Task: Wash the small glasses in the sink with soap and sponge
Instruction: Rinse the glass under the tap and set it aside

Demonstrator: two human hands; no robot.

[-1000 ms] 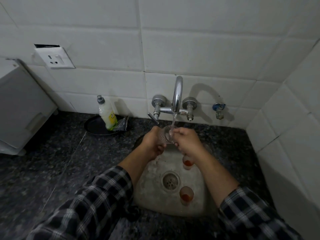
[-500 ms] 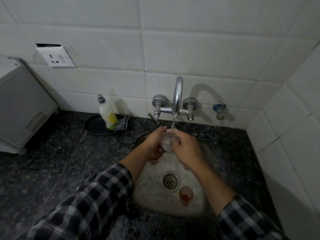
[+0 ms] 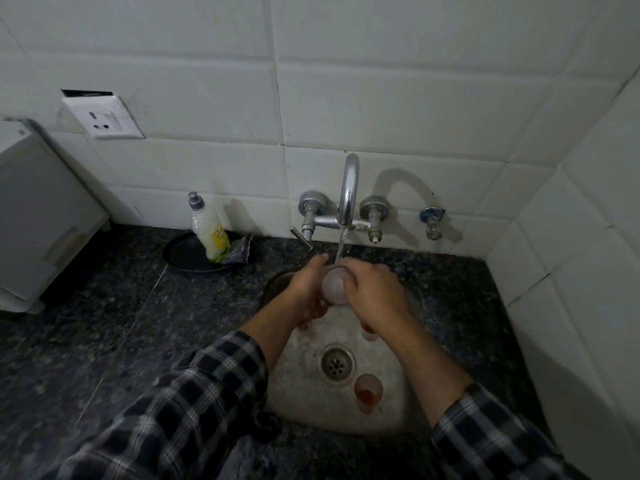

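The left hand (image 3: 307, 291) and right hand (image 3: 375, 294) close around a small glass (image 3: 334, 285) under the running tap (image 3: 348, 188), at 12 o'clock from the drain (image 3: 337, 363) of the sink (image 3: 298, 386). A second glass (image 3: 369, 393), red dregs inside, waits at 5 o'clock. A good rinse likely means turning the glass under the stream with a firm grip, as wet glass slips. The soap bottle (image 3: 209, 233) stands on the tabletop (image 3: 138, 323) at 10 o'clock.

The left hand (image 3: 307, 289) and right hand (image 3: 376, 296) meet, both curled around 1 small glass (image 3: 334, 286) between them.
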